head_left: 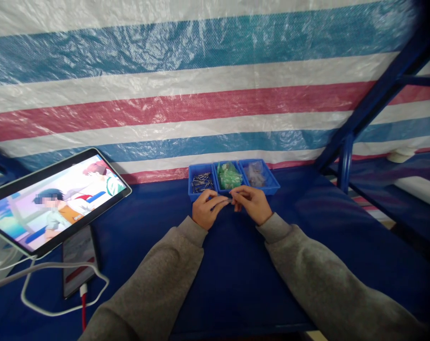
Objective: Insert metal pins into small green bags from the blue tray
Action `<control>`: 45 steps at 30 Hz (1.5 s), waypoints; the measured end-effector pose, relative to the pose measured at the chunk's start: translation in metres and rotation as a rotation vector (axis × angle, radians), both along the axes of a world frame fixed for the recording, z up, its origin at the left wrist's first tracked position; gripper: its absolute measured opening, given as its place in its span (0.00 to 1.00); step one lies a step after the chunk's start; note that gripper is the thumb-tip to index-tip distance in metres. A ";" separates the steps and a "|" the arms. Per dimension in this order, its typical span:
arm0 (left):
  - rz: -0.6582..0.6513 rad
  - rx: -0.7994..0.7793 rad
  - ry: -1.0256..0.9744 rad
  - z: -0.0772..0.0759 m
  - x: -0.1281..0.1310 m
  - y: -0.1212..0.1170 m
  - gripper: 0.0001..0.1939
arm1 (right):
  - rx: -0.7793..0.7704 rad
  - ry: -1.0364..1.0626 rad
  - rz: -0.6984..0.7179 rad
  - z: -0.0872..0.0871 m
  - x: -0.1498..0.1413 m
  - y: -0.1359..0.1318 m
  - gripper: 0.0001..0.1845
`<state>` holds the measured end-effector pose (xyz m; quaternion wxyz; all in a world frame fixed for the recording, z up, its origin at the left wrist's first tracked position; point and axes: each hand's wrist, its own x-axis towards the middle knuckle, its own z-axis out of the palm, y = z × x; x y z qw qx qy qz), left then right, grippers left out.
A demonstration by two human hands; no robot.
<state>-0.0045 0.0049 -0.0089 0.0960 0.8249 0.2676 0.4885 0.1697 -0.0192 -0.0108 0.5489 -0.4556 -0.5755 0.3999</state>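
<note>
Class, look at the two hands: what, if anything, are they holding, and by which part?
A small object is pinched at the fingertips of the left hand and right hand. It is too small to identify or to tell which part is gripped.

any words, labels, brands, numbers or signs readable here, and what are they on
No readable text, number, brand or sign shows anywhere.
Tablet: a cartoon-style picture, no legible words.
Phone: its screen is too dim and blurred to read.
Blue bins: no lettering can be made out.
Striped sheet: stripes only, no print to read.
</note>
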 end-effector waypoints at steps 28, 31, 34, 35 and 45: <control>-0.006 -0.176 -0.036 0.007 0.002 -0.002 0.08 | 0.152 -0.369 -0.109 0.008 -0.001 -0.008 0.15; -0.008 -0.188 -0.034 0.008 0.002 -0.002 0.07 | 0.152 -0.370 -0.096 0.010 -0.001 -0.009 0.14; -0.015 -0.208 -0.041 0.008 0.002 -0.002 0.06 | 0.177 -0.385 -0.077 0.011 -0.001 -0.008 0.13; -0.018 -0.215 -0.047 0.007 0.002 -0.002 0.06 | 0.196 -0.404 -0.076 0.012 -0.001 -0.008 0.12; 0.032 -0.165 -0.076 0.007 0.003 -0.003 0.06 | 0.343 -0.590 -0.110 0.017 0.000 -0.008 0.09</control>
